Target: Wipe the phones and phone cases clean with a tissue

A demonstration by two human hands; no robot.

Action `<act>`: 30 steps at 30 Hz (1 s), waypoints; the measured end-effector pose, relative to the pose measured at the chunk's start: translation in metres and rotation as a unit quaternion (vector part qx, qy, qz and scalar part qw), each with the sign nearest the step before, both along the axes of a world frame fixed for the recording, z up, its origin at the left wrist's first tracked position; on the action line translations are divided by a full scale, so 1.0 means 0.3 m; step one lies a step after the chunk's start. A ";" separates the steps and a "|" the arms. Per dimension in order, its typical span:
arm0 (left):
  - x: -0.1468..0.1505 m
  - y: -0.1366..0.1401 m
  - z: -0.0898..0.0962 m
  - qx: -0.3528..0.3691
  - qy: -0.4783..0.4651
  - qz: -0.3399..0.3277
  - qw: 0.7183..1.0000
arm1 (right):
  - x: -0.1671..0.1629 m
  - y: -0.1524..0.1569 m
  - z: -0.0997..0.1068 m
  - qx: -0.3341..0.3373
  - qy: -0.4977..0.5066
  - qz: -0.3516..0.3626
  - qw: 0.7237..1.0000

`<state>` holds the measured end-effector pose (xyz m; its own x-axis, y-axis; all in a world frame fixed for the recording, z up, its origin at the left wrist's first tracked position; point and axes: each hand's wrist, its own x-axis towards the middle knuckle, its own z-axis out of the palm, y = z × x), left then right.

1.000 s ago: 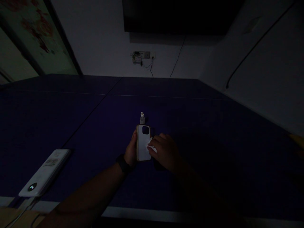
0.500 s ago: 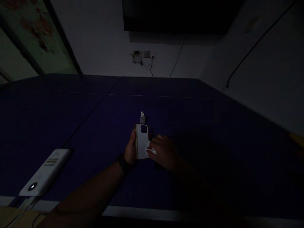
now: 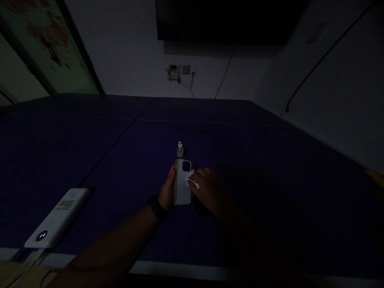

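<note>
My left hand [image 3: 167, 192] is wrapped round the left side of a phone case [image 3: 183, 190], holding it up with its pale back towards me. Through the camera cutout at its top, dark blue shows. Pinched in the fingers of my right hand [image 3: 208, 190] is a white wipe [image 3: 194, 181], pressed against the right part of the case's back. Just beyond the case a small clear bottle [image 3: 180, 152] with a white cap stands upright. Below my right hand lies a dark flat object [image 3: 202, 208], too dim to name.
A white power bank [image 3: 58, 218] with a lit display and cables lies at the left on the dark blue table [image 3: 120, 160]. Wall sockets [image 3: 181, 70] and a dark screen [image 3: 231, 20] are on the far wall. The room is dim.
The phone case has shifted slightly to the right and towards me. My right hand with the wipe has moved up along the case's back, nearer the camera cutout.
</note>
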<state>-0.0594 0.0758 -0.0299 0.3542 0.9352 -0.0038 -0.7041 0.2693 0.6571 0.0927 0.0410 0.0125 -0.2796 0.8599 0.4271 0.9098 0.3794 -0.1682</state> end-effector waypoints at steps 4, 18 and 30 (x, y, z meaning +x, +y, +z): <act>-0.008 0.007 -0.003 -0.012 0.003 -0.001 1.000 | 0.001 -0.002 -0.008 -0.026 0.012 0.058 0.998; -0.011 0.006 -0.001 -0.059 -0.022 -0.023 0.998 | -0.030 -0.015 -0.022 0.003 0.076 0.114 0.991; -0.009 0.018 -0.025 -0.039 -0.017 -0.009 0.999 | -0.026 -0.017 -0.016 0.010 0.003 0.047 0.999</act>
<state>-0.0623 0.0810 -0.0374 0.3714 0.9263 -0.0631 -0.7208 0.3305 0.6093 0.0847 0.0361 0.0077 -0.3566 0.8205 0.4468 0.8685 0.4674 -0.1652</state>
